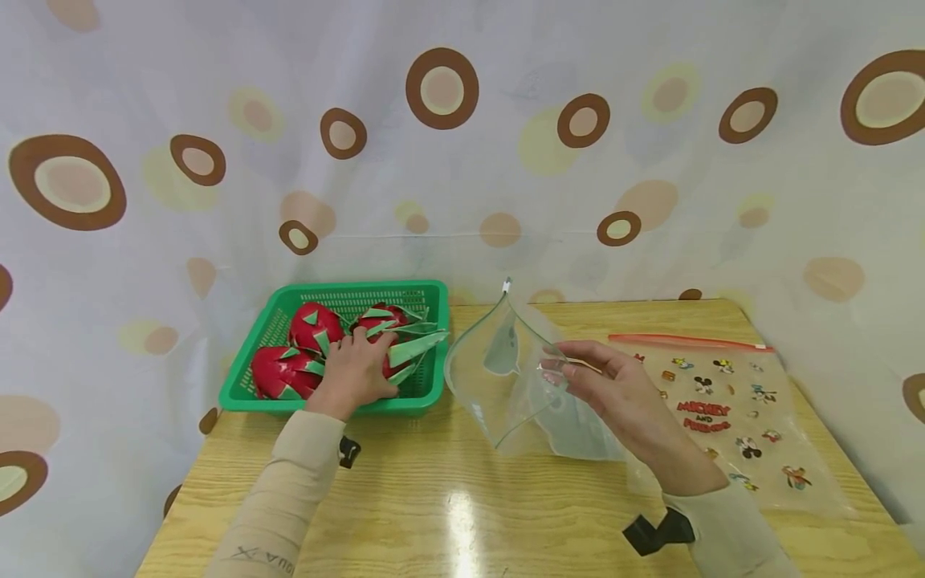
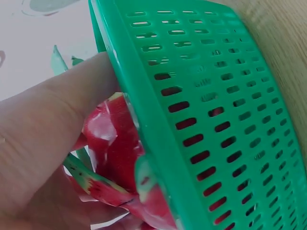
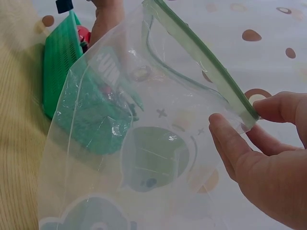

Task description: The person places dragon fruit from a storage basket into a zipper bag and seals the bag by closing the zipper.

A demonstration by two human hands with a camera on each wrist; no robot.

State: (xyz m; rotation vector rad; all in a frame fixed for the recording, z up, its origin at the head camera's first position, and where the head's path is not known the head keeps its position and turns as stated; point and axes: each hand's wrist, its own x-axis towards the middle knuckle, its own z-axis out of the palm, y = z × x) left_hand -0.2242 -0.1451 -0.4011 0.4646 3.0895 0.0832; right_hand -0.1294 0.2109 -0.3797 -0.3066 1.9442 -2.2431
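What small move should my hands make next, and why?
Probably lift the dragon fruit from the green basket toward the clear bag: your left hand is around that fruit, and your right hand holds the bag, its mouth open, beside the basket.

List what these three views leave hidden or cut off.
Head view: much of one dragon fruit, covered by the left hand.
Head view: near edge of the wooden table, cut off by the picture's bottom.
Left wrist view: tip of the left thumb, hidden behind the rim of the green basket.
Right wrist view: lower end of the clear bag, cut off by the picture's bottom.
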